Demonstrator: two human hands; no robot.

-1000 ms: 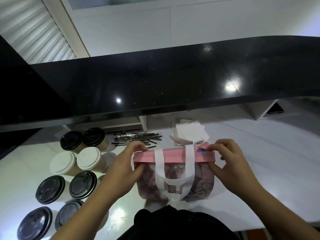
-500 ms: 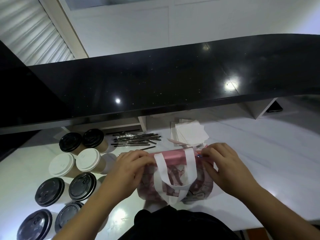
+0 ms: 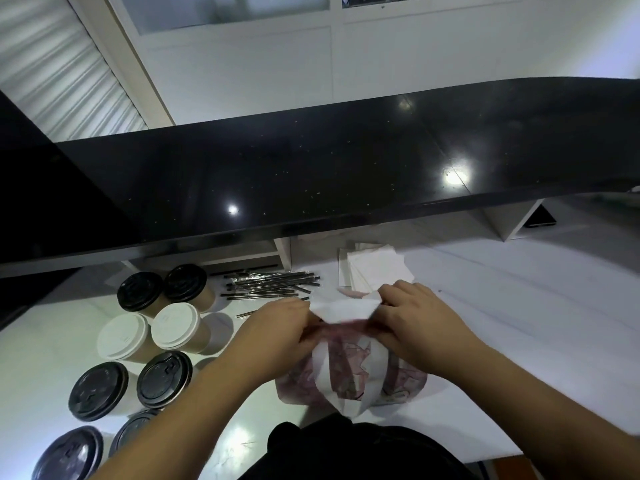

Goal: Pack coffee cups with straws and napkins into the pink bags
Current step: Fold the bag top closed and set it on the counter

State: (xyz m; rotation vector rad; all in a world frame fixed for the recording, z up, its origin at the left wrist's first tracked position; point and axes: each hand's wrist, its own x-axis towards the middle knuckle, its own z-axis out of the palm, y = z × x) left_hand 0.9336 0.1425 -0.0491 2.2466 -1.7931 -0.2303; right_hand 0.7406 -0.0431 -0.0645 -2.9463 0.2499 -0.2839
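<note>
A pink patterned bag [image 3: 349, 368] with white handles stands on the white counter in front of me. My left hand [image 3: 277, 332] pinches the left end of its top edge and my right hand [image 3: 415, 323] pinches the right end. Between them the top is folded over and shows a white inner face. Several lidded coffee cups [image 3: 175, 327], some with black lids and some with white, stand to the left. Black wrapped straws [image 3: 273, 285] lie in a heap behind my left hand. A stack of white napkins [image 3: 375, 266] lies behind the bag.
A black upper counter [image 3: 311, 174] overhangs the back of the white work surface [image 3: 519, 306]. A white support panel [image 3: 509, 220] stands at the right under it. Another pink piece [image 3: 351, 292] lies just behind the bag.
Both hands have folded the bag's pink top edge over and brought it down and inward. The white inner side now shows where the pink band was.
</note>
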